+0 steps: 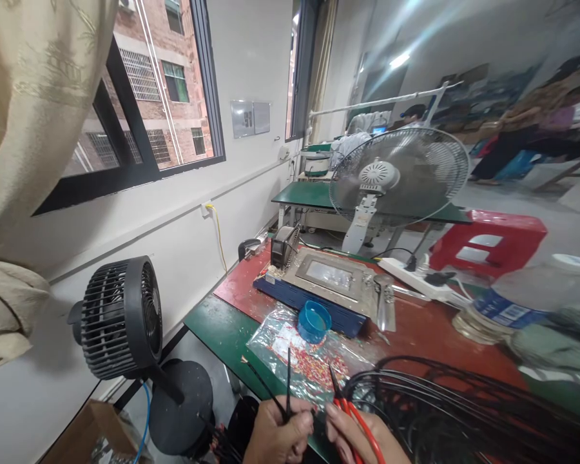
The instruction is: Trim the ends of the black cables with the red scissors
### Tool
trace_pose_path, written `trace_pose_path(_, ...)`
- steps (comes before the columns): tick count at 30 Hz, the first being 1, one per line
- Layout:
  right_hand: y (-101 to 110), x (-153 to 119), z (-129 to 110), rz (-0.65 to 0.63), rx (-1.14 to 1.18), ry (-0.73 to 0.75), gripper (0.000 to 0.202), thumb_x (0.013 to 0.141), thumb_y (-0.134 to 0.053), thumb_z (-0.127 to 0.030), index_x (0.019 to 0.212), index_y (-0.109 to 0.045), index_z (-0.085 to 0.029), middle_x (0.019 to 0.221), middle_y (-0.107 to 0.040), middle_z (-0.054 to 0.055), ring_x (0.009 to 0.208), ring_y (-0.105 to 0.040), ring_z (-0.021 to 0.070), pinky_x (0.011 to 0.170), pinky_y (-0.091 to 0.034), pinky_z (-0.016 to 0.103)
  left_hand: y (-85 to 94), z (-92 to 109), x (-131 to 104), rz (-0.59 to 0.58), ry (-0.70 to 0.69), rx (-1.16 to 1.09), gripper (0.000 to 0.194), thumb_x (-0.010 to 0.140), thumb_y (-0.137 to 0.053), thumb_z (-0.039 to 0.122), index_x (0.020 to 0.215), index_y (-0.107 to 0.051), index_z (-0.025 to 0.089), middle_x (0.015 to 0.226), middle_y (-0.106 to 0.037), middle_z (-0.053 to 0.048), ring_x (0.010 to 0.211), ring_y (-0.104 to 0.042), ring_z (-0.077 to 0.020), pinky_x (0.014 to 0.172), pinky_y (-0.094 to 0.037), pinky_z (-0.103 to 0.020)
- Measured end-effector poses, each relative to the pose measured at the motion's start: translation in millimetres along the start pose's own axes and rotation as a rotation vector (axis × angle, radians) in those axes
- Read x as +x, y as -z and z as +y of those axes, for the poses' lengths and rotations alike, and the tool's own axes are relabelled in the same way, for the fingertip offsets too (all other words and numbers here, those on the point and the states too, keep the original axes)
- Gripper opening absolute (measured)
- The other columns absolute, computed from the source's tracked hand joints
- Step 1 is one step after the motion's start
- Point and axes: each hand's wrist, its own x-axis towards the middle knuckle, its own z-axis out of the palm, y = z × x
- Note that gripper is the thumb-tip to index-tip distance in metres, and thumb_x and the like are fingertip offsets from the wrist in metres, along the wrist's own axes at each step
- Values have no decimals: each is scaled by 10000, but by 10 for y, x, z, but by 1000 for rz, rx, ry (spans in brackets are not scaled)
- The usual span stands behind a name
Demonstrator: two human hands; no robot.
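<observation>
My left hand (278,430), at the bottom centre, is closed around black cables (265,381). Two cable lengths stick up from it, and one ends in bare, light-coloured strands. Just to its right, my right hand (362,435) is closed on red-handled pliers (352,412) with a slim, dark pointed tip tilted up. The fingertips of both hands almost meet, and what lies between them is too small to make out. Beyond the hands, a clear plastic bag (280,332) carries many tiny red and yellow pieces (309,364). A blue round tub (314,321) stands on the bag.
A bundle of black cables (430,386) covers the table's right front. Behind the bag sits a blue-sided metal heating device (309,299), with a power strip (410,277) and large bottle (512,303) to the right. Fans (120,319) stand left and behind. Other people sit far back.
</observation>
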Motion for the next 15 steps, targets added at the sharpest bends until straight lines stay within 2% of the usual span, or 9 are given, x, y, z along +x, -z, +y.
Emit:
trace_pose_path(6, -64, 30, -29, 3, -7, 4, 596, 602, -513, -746, 503, -511, -158, 309, -359, -67, 272, -288, 34, 330, -191, 173, 1, -10, -19, -19, -24, 49, 493, 499, -731, 553, 692, -559, 133, 369, -419, 96, 299, -231, -1, 339, -110, -204)
trace_pose_path(10, -59, 14, 23, 63, -98, 25, 577, 594, -537, -731, 515, -526, -159, 343, -374, -62, 299, -313, 49, 339, -217, 187, -10, -13, -30, 6, -27, 92, 474, 516, -707, 577, 637, -526, 155, 345, -383, 106, 292, -220, -7, 338, -109, -206)
trace_pose_path(15, -47, -54, 77, 87, -212, 105, 523, 661, -517, -685, 555, -509, -173, 430, -387, -58, 388, -346, 69, 395, -251, 202, -59, 2, -61, 35, -28, 170, 497, 524, -668, 624, 623, -535, 155, 340, -374, 102, 293, -226, -16, 342, -137, -214)
